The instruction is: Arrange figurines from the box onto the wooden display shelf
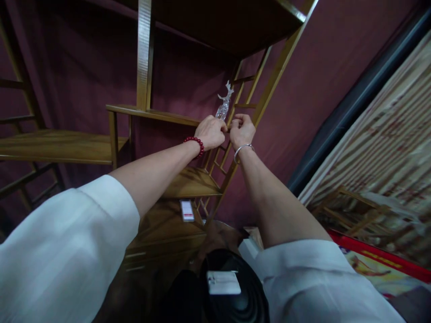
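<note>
A clear glass deer figurine (223, 107) with branching antlers stands upright at the right end of a wooden shelf (168, 116). In front of its lower part is my left hand (211, 132), with a red bead bracelet at the wrist. Its fingers are curled in, and they hide the deer's base. Close by on the right, my right hand (243, 130) has bent fingers near the shelf's end and the slatted side frame. A silver bangle circles that wrist. Whatever lies between the fingertips of either hand is hidden or too small to make out.
Lower shelves (191, 183) lie beneath my arms, and a phone with a lit screen (187, 211) rests on the lowest surface. A wooden upright (144, 58) rises left of my hands. Striped curtain fabric (380, 134) and a red-edged picture box (380, 264) are on the right.
</note>
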Demonstrator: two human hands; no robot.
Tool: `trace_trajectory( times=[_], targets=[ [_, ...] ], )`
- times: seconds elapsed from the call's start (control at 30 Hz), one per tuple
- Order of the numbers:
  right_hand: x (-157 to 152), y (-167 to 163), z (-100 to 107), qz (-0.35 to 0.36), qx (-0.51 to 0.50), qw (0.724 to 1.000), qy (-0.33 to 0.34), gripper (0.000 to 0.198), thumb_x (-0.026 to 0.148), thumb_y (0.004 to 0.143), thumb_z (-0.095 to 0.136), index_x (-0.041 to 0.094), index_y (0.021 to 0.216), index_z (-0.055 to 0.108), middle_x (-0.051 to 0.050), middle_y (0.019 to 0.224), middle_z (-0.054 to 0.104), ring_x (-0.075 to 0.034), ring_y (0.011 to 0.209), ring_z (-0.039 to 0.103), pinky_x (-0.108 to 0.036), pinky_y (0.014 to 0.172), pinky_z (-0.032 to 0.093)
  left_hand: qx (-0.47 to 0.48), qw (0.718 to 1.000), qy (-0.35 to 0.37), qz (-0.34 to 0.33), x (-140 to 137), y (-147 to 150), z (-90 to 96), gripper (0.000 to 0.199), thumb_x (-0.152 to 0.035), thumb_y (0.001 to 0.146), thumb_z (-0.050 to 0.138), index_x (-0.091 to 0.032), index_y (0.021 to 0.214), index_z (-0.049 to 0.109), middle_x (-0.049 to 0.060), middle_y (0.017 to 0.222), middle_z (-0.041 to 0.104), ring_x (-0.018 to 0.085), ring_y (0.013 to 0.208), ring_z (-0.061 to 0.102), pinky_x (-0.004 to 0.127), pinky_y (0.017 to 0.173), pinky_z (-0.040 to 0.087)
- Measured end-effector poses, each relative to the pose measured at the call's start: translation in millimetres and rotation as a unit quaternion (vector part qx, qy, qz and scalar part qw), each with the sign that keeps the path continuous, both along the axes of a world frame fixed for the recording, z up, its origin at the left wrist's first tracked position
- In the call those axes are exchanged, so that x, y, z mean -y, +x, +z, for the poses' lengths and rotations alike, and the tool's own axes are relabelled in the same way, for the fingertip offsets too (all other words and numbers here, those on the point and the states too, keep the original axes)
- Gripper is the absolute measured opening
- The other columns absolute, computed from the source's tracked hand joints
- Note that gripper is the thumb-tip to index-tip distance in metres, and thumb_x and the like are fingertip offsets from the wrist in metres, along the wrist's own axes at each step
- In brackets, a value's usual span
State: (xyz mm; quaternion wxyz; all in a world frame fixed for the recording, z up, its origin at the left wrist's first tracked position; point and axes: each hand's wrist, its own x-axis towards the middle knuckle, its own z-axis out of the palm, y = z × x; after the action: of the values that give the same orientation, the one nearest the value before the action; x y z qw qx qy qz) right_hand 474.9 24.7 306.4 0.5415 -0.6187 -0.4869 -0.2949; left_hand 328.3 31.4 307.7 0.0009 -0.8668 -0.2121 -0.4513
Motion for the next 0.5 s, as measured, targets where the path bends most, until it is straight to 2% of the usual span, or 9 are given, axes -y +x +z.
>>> trace_trajectory(
  times=[0.1,0.17,0.23,0.33,0.5],
  targets=[
    [1,-1,-8,-0.008,0.001,1.0,0.015,0.036,0.014,0.078,0.032,0.013,0.111,0.047,-0.008,0.095,0.057,-0.016,0.089,0.055,-0.035,0.083,0.042,-0.028,0.997,0.06,-0.036,5,-11,-19.8,0.034,-0.004,0.065,0.044,-0.013,0.09,0.065,0.007,0.109,0.058,0.02,0.118,0.036,0.032,0.099,0.031],
    [3,-5,-14,-0.012,0.009,1.0,0.014,0.04,0.012,0.077,0.032,0.012,0.115,0.044,-0.01,0.099,0.055,-0.017,0.093,0.053,-0.036,0.085,0.041,-0.054,0.995,0.068,-0.047,9,-20,-34.1,0.034,-0.003,0.065,0.044,-0.013,0.09,0.065,0.007,0.116,0.055,0.02,0.124,0.029,0.03,0.101,0.029],
    [6,-12,-21,-0.014,0.028,0.999,0.009,0.043,0.012,0.076,0.034,0.013,0.118,0.041,-0.011,0.104,0.052,-0.018,0.097,0.052,-0.038,0.087,0.04,-0.082,0.994,0.051,-0.044,14,-31,-49.6,0.034,-0.004,0.067,0.043,-0.013,0.092,0.064,0.007,0.119,0.053,0.019,0.123,0.031,0.029,0.101,0.03],
    [14,-29,-33,-0.013,0.048,0.999,-0.009,0.047,0.013,0.074,0.039,0.014,0.121,0.038,-0.012,0.112,0.049,-0.021,0.105,0.048,-0.04,0.092,0.037,-0.12,0.992,0.007,-0.032,22,-47,-75.2,0.034,-0.005,0.069,0.042,-0.014,0.094,0.063,0.007,0.119,0.054,0.019,0.113,0.044,0.029,0.099,0.033],
    [31,-68,-60,-0.014,0.026,0.998,-0.052,0.052,0.011,0.071,0.042,0.011,0.123,0.037,-0.014,0.124,0.044,-0.023,0.117,0.038,-0.042,0.099,0.03,-0.143,0.987,-0.065,-0.046,30,-80,-123.5,0.037,-0.007,0.07,0.041,-0.014,0.098,0.064,0.007,0.123,0.052,0.017,0.108,0.05,0.024,0.096,0.035]
  ],
)
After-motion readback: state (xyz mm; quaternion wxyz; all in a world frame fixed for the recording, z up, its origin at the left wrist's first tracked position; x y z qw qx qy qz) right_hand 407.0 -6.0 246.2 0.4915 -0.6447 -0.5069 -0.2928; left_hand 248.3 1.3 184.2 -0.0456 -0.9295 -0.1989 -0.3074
